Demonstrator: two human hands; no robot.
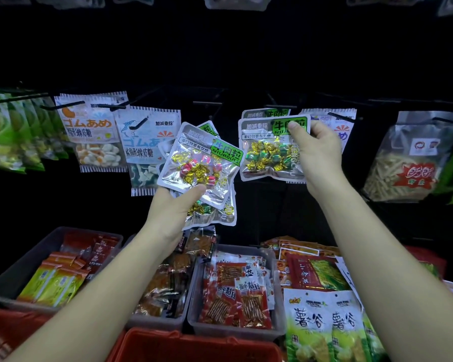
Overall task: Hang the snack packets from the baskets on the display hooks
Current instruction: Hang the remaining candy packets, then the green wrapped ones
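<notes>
My left hand [173, 208] grips a fanned stack of silver snack packets [199, 163] with green labels and foil-wrapped sweets, held up in front of the dark display wall. My right hand [316, 150] pinches the top right corner of another silver packet [268, 150] of the same kind, thumb on its green label. That packet sits at a black display hook [273, 107], with a like packet hanging just behind it. An empty black hook [207, 103] juts out above the left stack.
Gummy packets [94, 131] and green bags [13, 131] hang at left, a shredded-snack bag [408, 158] at right. Below stand grey bins [236, 333] of red and brown packets, a red basket [194, 346] at the front, and green-white packets [322, 325] lower right.
</notes>
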